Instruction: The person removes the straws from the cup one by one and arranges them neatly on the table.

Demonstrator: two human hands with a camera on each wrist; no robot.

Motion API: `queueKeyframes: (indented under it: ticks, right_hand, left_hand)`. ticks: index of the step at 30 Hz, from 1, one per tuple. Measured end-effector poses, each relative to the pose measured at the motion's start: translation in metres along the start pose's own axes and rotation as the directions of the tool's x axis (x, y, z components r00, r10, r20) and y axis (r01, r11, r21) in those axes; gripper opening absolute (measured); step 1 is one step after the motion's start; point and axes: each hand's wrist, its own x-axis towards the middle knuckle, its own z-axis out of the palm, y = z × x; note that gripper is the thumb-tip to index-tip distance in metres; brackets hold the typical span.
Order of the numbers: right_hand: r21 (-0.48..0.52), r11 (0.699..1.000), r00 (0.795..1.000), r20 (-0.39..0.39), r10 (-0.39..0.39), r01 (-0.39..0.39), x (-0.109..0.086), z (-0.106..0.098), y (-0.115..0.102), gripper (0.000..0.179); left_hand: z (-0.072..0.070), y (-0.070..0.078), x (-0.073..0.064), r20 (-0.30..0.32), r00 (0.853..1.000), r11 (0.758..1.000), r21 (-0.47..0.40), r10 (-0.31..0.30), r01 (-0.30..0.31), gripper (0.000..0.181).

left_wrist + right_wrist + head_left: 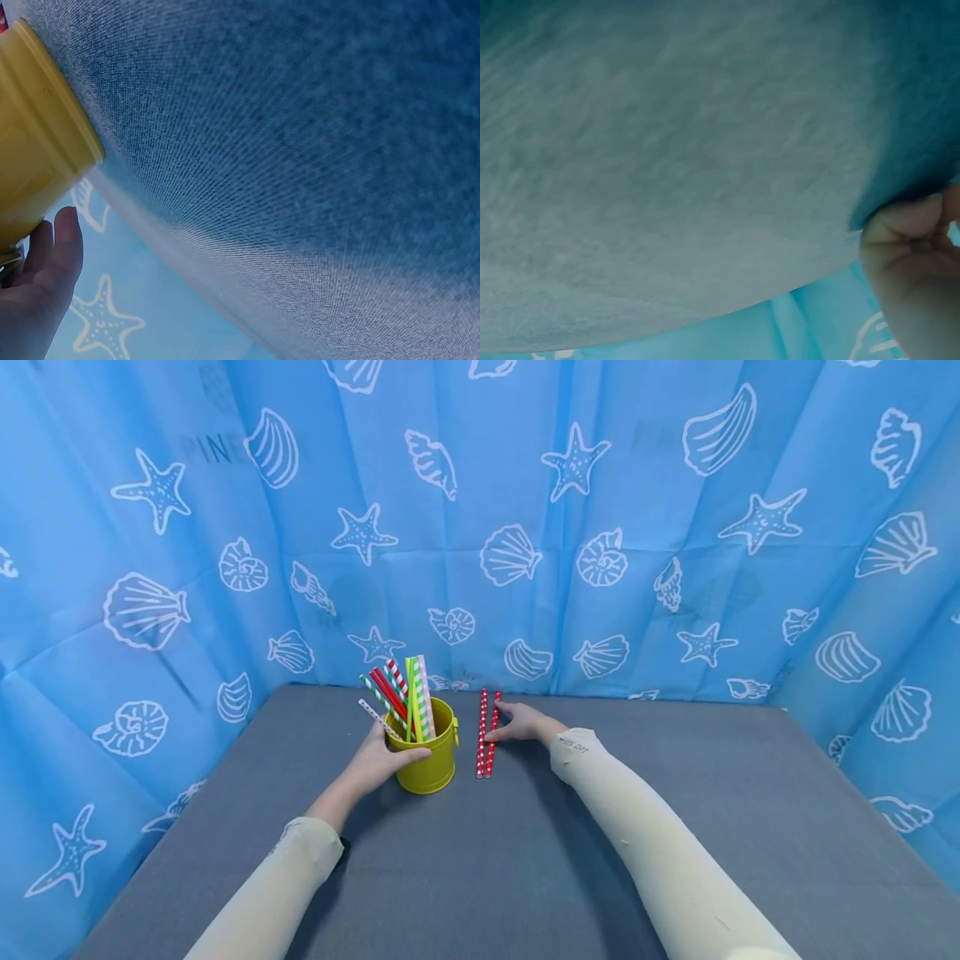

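Observation:
My left hand [378,762] grips the yellow bucket [429,770] from its left side, with the thumb across the front below the rim. In the left wrist view the bucket [45,127] shows its smooth side, and fingers [64,247] of that hand reach along it. Paper straws [408,697] in striped, plain and dotted patterns lean inside the bucket. To its right, two red straws with white dots [482,735] lie nearly parallel on the table. My right hand [519,723] is at the right one [492,747], thumb and fingertips spread apart along it.
A grey cloth-covered table [480,877] lies under everything. Behind it and along both sides hangs a blue curtain [480,502] printed with white shells and starfish. The bucket's small side handle fitting [455,732] points toward the red straws.

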Motion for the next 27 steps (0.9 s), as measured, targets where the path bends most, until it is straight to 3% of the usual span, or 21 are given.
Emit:
queueKeyframes:
  ticks: [9,16,27]
  right_hand:
    - [0.019,1.0,0.999,0.044,-0.013,0.012,0.001,-0.01,0.01,0.087]
    - [0.032,0.999,0.998,0.063,-0.013,0.011,-0.003,-0.011,0.006,0.089]
    - [0.031,0.999,0.999,0.046,-0.029,0.028,-0.005,-0.01,0.008,0.084]
  left_hand:
    - [0.002,0.001,0.001,0.005,1.0,1.0,-0.005,0.007,-0.007,0.1]
    - [0.001,0.002,0.001,0.007,1.0,1.0,-0.003,0.012,-0.012,0.101]
    - [-0.001,-0.001,0.0,0.01,1.0,1.0,0.001,0.018,-0.018,0.102]
